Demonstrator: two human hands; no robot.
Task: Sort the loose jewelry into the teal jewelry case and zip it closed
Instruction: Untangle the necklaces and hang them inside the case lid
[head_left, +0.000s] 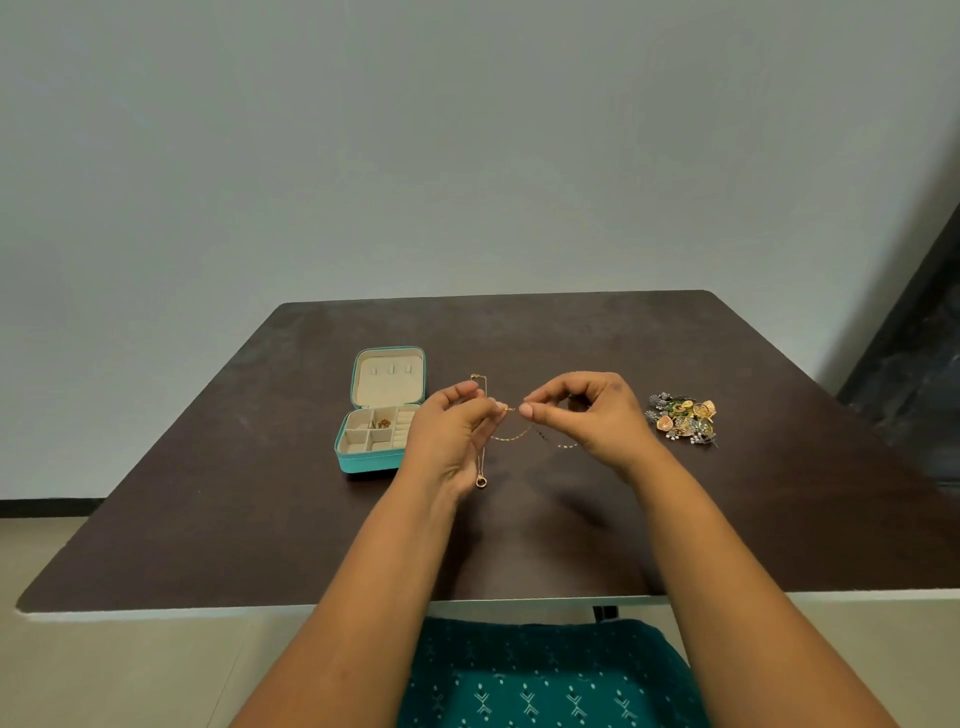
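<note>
I am seated at a dark brown bench (519, 545), looking down at my two bare hands raised above its middle. My left hand (457, 426) has its thumb and fingers curled in a pinch on one end of a thin gold chain (511, 435). My right hand (587, 415) pinches the other end in the same way, its remaining fingers loosely bent. The two pinches nearly meet, and the chain sags in a shallow loop below and between them. A second fine gold necklace (482, 462) shows beside my left hand, running from above the fingers down to a small ring pendant (481, 481) near my wrist; whether my left hand also holds it I cannot tell.

The teal jewelry case (363, 460) sits open on the bench just left of my left hand. Its lid stands up, showing a cream lining, and its cream tray is split into small compartments. One back compartment holds a small gold piece (384, 423).

To the right of my right hand, well apart from the case, lies a heap of loose jewelry (683, 418) in gold, silver and green.
</note>
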